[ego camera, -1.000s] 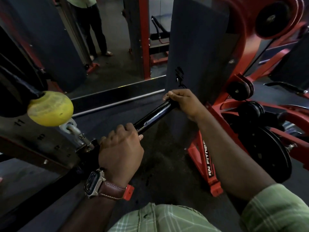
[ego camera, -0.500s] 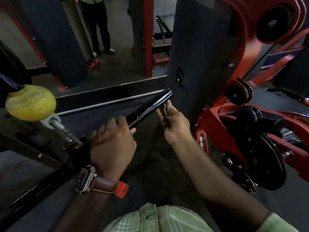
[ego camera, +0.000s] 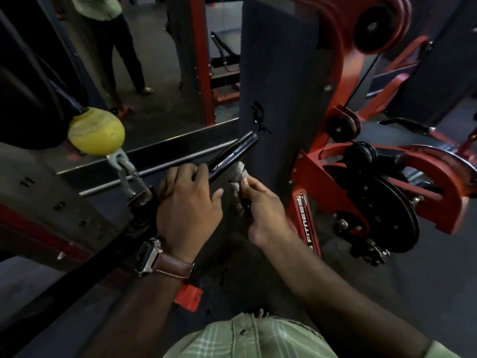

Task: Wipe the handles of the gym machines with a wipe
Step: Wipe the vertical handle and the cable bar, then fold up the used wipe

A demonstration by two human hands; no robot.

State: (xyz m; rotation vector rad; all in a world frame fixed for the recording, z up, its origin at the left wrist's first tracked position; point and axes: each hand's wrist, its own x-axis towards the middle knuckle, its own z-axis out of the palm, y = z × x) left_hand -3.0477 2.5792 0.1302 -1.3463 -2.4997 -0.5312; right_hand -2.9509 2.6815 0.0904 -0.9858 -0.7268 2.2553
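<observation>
The black handle bar [ego camera: 232, 153] is gripped by the curled fingers [ego camera: 180, 174] of the left hand [ego camera: 188, 205], and its free end sticks out just past them. A crumpled white wipe [ego camera: 238, 174] is pinched in the right hand [ego camera: 260, 205], just beside the bar (not touching it). The wipe should be wrapped round the bar and slid along. A yellow ball [ego camera: 96, 135] and metal clip [ego camera: 126, 174] hang near the left fingers, and the red machine frame [ego camera: 307, 192] crowds the right ones.
</observation>
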